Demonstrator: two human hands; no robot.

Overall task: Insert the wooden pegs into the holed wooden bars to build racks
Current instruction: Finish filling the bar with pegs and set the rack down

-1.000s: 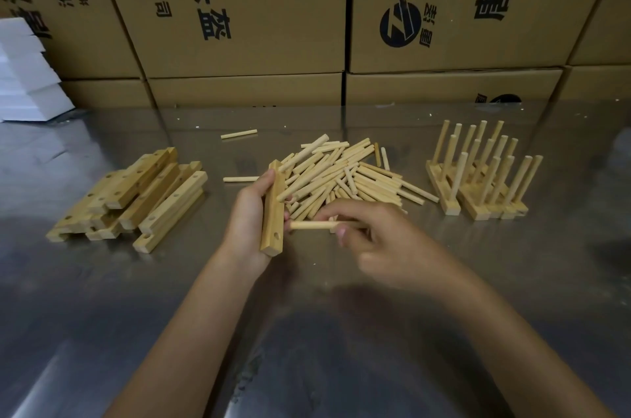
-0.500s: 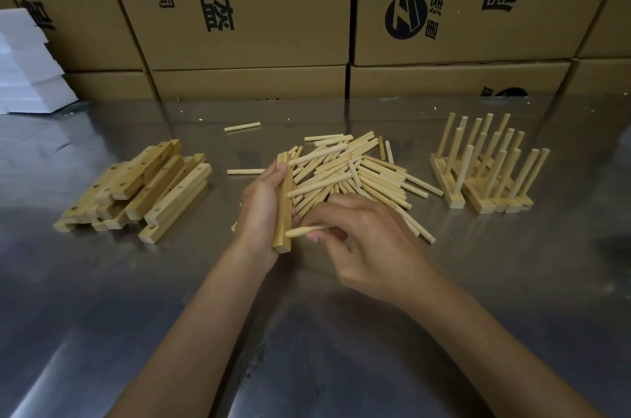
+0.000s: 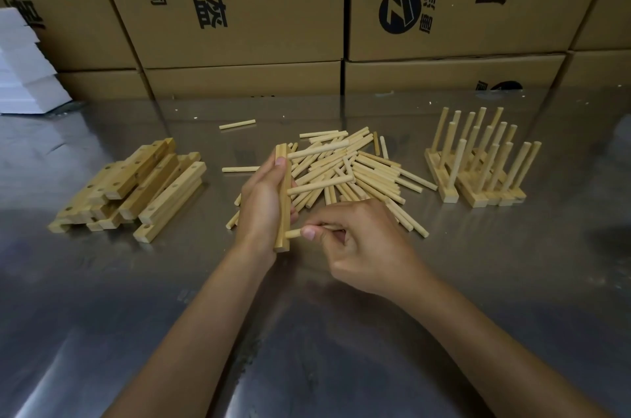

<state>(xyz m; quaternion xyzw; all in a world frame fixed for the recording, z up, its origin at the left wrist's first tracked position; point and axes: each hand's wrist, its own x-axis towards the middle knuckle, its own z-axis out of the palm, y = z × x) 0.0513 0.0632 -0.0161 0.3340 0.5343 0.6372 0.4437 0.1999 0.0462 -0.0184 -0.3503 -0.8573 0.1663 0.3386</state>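
Stack of holed bars (image 3: 136, 189) sits at 9 o'clock on the counter (image 3: 341, 332), spare stock for later. Left hand (image 3: 263, 209) is wrapped round one bar (image 3: 284, 199), held on end w/ two pegs already sticking out toward 3 o'clock. Right hand (image 3: 358, 240) pinches a third peg (image 3: 294, 233) btwn thumb & fingers, tip at the bar's lowest hole. To do this well: keep the peg square to the bar face, push straight along its axis w/ a slight twist, brace the bar firmly so it won't roll. Seating depth can't be told from here. Loose peg pile (image 3: 358, 171) lies just behind the hands at 12 o'clock; finished racks (image 3: 478, 175) stand at 2 o'clock.
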